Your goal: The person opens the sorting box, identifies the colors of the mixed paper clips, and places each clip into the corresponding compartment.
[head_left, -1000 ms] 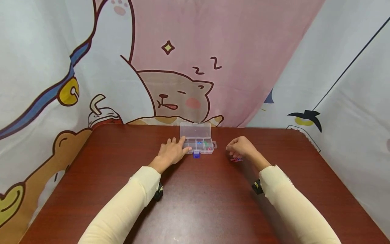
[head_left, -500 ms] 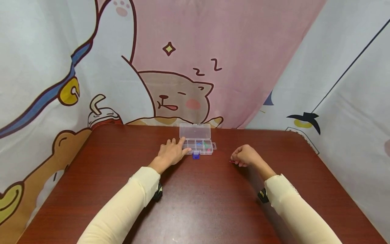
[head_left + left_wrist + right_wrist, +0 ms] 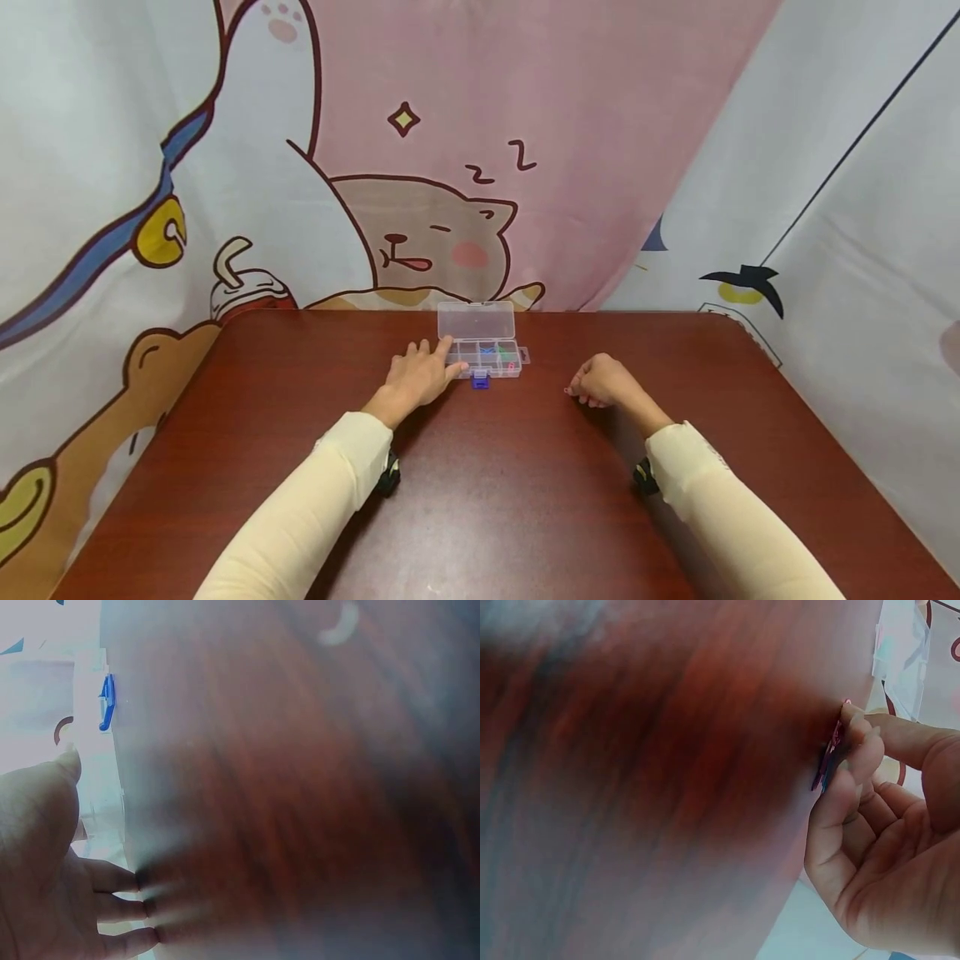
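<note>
A clear plastic compartment box (image 3: pixel 498 374) stands on the table with its lid (image 3: pixel 477 321) raised at the back. Blue clips (image 3: pixel 487 351), a green one (image 3: pixel 505 353) and a pink one (image 3: pixel 512 367) lie in its right-hand compartments. My left hand (image 3: pixel 415 377) rests against the box's left end, fingers spread and straight, thumb at the front edge. To the right of the box, my right hand (image 3: pixel 602 382) pinches a pink paper clip (image 3: pixel 847 702) between thumb and fingertips. More paper clips (image 3: pixel 826 761), pink and blue, lie under those fingers, mostly hidden in the head view.
A blue latch (image 3: pixel 480 382) hangs at the box's front, and a hanging tab (image 3: pixel 524 356) sticks out at its right end. The brown wooden table (image 3: pixel 480 500) reaches to a printed cartoon curtain (image 3: pixel 600 167) behind and at the sides.
My right hand has moved slightly right and down over the loose paper clips, covering them, and its fingertips have closed on a pink one. The left hand stays at the box.
</note>
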{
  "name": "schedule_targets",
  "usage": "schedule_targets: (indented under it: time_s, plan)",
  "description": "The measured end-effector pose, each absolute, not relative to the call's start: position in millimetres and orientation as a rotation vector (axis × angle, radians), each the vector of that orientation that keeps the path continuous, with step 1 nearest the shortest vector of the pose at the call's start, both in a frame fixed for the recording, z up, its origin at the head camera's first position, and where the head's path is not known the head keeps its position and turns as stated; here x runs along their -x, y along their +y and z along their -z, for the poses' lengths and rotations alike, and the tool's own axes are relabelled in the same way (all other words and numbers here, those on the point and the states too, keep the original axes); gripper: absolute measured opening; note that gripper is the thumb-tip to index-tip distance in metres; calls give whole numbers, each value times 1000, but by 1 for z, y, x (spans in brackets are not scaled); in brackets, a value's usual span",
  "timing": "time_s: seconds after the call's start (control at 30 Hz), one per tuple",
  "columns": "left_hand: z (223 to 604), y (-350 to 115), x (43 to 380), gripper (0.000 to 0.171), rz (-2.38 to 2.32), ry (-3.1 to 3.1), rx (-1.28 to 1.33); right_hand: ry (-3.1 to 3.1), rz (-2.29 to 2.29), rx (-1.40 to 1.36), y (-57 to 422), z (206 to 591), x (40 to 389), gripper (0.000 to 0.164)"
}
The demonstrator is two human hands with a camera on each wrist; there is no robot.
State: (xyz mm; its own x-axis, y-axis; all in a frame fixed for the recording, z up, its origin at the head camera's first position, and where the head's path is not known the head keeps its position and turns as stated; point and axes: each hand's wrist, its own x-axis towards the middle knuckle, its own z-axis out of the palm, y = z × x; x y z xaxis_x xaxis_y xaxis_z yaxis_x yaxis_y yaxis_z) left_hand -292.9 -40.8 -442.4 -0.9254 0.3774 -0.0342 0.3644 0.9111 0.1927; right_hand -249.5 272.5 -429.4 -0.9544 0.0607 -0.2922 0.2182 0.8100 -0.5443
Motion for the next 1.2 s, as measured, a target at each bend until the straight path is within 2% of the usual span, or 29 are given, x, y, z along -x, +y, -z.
schedule_targets:
  time_s: [0.73,1.2]
  plan:
    - [442,-42,293,68,-279,2992,-572,2791,659,-216,265,422,247,18]
    - [445,-41,295,66,-289,3008,-575,2804,778,-146,262,411,261,18]
